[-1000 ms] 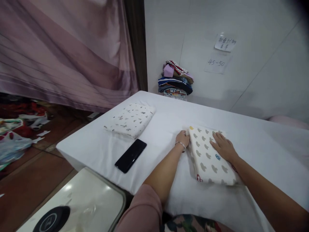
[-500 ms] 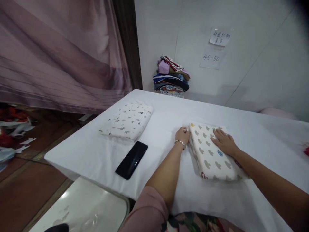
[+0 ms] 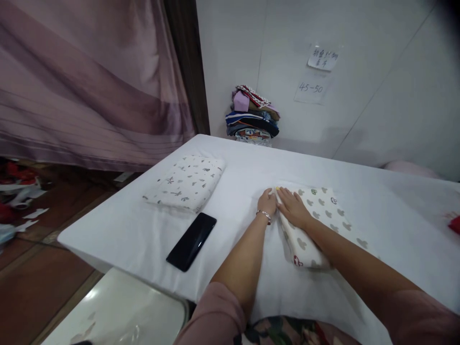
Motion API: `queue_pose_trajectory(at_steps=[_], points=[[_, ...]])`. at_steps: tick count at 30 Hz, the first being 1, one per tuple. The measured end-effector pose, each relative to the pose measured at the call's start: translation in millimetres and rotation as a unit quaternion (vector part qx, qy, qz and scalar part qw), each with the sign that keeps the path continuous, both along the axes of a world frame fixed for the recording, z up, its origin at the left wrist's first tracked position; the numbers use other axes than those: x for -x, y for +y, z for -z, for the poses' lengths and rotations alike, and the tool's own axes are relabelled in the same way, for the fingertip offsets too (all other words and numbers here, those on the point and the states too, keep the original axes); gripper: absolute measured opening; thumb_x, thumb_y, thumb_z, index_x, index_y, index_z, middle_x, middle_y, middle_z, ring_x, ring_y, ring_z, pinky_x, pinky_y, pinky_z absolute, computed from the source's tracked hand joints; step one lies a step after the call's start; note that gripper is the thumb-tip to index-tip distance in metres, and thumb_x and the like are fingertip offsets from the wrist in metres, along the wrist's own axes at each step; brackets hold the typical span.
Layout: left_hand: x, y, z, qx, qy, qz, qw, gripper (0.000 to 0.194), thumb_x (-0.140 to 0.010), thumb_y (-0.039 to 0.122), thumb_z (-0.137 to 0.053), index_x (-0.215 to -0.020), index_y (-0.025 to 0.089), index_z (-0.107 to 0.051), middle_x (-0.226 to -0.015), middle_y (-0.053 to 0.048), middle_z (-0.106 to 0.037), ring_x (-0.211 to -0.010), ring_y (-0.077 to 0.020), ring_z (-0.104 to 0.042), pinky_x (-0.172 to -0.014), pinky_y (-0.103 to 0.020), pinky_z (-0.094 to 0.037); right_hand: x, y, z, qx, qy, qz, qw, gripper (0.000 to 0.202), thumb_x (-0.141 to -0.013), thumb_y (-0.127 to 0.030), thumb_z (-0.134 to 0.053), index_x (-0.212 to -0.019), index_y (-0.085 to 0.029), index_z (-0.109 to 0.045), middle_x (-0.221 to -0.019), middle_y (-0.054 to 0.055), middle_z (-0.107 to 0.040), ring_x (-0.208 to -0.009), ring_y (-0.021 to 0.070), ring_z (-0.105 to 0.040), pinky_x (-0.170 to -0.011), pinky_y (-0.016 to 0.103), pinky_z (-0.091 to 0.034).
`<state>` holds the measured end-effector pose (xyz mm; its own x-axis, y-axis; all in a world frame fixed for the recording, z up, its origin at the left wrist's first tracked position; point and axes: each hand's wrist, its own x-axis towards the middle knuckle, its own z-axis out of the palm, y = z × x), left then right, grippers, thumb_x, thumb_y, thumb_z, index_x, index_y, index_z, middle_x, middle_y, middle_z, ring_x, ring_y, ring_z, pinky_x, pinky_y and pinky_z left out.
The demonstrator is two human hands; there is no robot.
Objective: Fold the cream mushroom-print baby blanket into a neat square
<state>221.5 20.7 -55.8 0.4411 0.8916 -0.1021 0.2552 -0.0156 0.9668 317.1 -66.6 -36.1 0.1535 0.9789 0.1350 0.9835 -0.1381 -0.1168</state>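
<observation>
A folded white cloth with grey mouse-head shapes point(image 3: 323, 211) lies on the white-covered table point(image 3: 247, 167). My left hand point(image 3: 267, 202), a bracelet at its wrist, is closed at the cloth's far left corner; the fingertips are partly hidden, so what they pinch is unclear. Flat on the cloth near that same corner rests my right hand point(image 3: 293, 207), fingers stretched out. Left of my hands is a second folded white cloth with small grey prints point(image 3: 187, 182). A black phone point(image 3: 191, 241) lies between that cloth and my left forearm.
Beyond the table's far edge a pile of folded fabrics point(image 3: 251, 115) stands against the wall. A white stool-like surface point(image 3: 125, 306) is at the lower left, below the table edge. A pink curtain point(image 3: 89, 86) hangs at the left. Something red point(image 3: 454, 224) is at the right edge.
My right hand has slid left across the cloth, up beside my left hand. My left hand stays at the corner. The view has shifted slightly.
</observation>
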Motion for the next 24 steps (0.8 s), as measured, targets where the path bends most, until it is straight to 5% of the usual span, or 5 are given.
queue_pose_trajectory(at_steps=[9,18,24], points=[[0.0,1.1,2.1,-0.026,0.004,0.009,1.0,0.042,-0.083,0.037,-0.049,-0.121,0.02,-0.053,-0.099,-0.005,-0.068,-0.095,-0.0173,-0.061,-0.088,-0.03,-0.044,5.5,-13.0,-7.6,0.0,0.09,0.009,0.996,0.057,-0.091,-0.046,-0.024,-0.143,-0.023,-0.023,-0.15,0.008,-0.018,-0.137,0.0236,-0.013,-0.108,0.051,-0.016],[-0.2,2.8,2.5,-0.048,0.017,0.005,0.999,0.04,-0.084,0.04,-0.049,-0.117,0.019,-0.055,-0.095,-0.006,-0.068,-0.09,-0.0169,-0.062,-0.084,-0.029,-0.045,19.0,-20.7,-19.4,0.054,0.111,0.004,0.992,0.061,-0.089,-0.042,-0.032,-0.143,-0.014,-0.022,-0.15,0.012,-0.015,-0.138,0.0232,-0.011,-0.11,0.048,-0.011],[1.4,-0.3,-3.0,-0.062,0.027,0.016,0.998,0.047,-0.081,0.044,-0.053,-0.12,0.018,-0.052,-0.101,-0.007,-0.067,-0.093,-0.0176,-0.061,-0.085,-0.028,-0.044,47.4,-87.6,-28.9,0.051,0.175,-0.052,0.982,0.059,-0.088,-0.043,-0.037,-0.142,-0.02,-0.028,-0.149,0.009,-0.019,-0.137,0.0233,-0.012,-0.11,0.05,-0.013]])
